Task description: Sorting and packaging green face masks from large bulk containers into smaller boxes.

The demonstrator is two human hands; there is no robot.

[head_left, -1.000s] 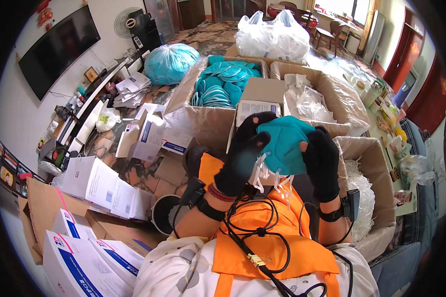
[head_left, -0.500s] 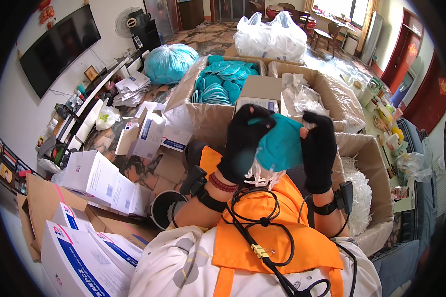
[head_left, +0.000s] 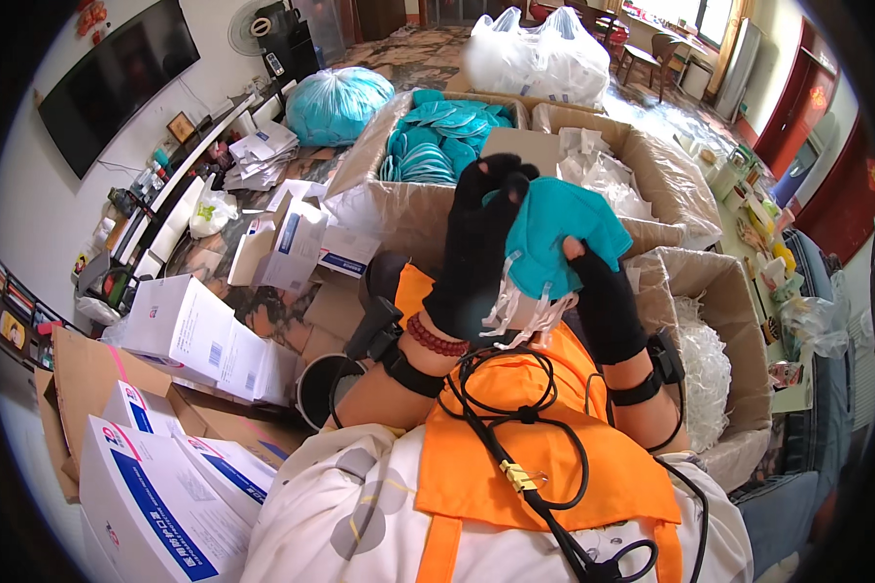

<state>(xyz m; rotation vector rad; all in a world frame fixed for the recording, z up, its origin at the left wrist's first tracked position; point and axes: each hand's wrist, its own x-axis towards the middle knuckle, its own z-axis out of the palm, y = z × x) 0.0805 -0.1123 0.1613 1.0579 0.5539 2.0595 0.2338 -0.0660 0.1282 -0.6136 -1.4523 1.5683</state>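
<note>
Cluttered floor space fills this living room, with a dark wall-mounted screen [head_left: 117,73] at the far left above a long low shelf [head_left: 165,209] crowded with small items. Nearest on the left, white cartons with blue stripes [head_left: 156,486] are stacked beside an open brown cardboard flap, and more white boxes [head_left: 199,335] lie just beyond them, near a dark round bin [head_left: 323,387]. Farther back sits a tied teal plastic sack [head_left: 338,102], and next to it an open cardboard box [head_left: 437,146] holds a heap of teal face masks. At centre, the left hand [head_left: 481,248], in a black glove with a red bead bracelet at the wrist, is raised with fingers spread upward, pressing against the left side of a stack of teal masks [head_left: 559,233] whose white ear loops dangle below. The right hand [head_left: 603,296], also in a black glove, grips the same stack from the right and beneath, thumb up against the front. The stack is thus clasped between both hands, held above an orange apron [head_left: 544,447] crossed by a black cable [head_left: 515,428]. Behind the hands another cardboard box [head_left: 651,170] contains clear plastic wrappers, and two white tied bags [head_left: 544,58] stand beyond it. To the right, a box lined with clear plastic [head_left: 710,379] sits just beside the right forearm.
</note>
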